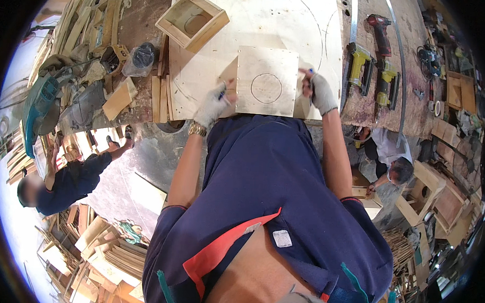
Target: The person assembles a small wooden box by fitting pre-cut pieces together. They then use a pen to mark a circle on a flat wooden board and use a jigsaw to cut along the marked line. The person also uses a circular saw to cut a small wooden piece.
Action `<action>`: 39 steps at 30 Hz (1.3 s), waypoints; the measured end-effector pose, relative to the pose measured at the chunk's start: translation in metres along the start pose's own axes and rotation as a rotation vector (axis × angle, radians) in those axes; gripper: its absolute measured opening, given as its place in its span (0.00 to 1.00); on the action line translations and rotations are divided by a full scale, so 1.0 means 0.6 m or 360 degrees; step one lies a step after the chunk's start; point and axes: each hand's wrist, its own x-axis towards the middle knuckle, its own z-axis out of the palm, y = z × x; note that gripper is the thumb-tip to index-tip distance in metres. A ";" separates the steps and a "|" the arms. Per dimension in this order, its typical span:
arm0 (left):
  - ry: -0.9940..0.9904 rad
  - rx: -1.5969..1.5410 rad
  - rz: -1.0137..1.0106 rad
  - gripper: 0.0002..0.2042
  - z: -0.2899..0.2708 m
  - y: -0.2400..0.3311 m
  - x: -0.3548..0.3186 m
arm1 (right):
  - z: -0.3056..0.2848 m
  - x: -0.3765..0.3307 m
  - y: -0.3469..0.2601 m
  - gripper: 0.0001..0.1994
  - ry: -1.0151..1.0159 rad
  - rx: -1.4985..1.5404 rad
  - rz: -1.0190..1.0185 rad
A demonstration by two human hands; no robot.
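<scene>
A square plywood panel (266,80) with a pencilled circle on it lies on a larger plywood sheet (257,24) on the workbench. My left hand (215,103), in a grey glove, grips the panel's left edge, with a dark pen-like item between the fingers. My right hand (318,90), also gloved, holds the panel's right edge and seems to hold a small blue-tipped item. A gold watch (197,129) sits on my left wrist.
An open wooden box frame (192,20) sits at the back left of the sheet. Yellow nail guns (360,67) and a red drill (380,32) lie to the right. A teal saw (41,104) and scrap wood are left. Two other people work below the bench.
</scene>
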 end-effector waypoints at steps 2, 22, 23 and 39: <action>-0.0295 0.0164 -0.0104 0.43 0.004 0.008 -0.024 | 0.021 -0.034 0.017 0.17 0.0005 -0.0360 0.0123; 0.0570 0.0571 0.0106 0.25 0.002 0.171 0.032 | 0.116 -0.106 -0.067 0.14 0.0108 -0.0689 -0.0274; 0.0594 0.0574 0.0191 0.25 0.006 0.165 0.030 | 0.115 -0.102 -0.062 0.14 0.0143 -0.0664 -0.0287; 0.0463 -0.0202 -0.0120 0.13 -0.018 0.113 -0.012 | 0.110 -0.146 -0.089 0.17 0.0602 -0.0670 -0.1283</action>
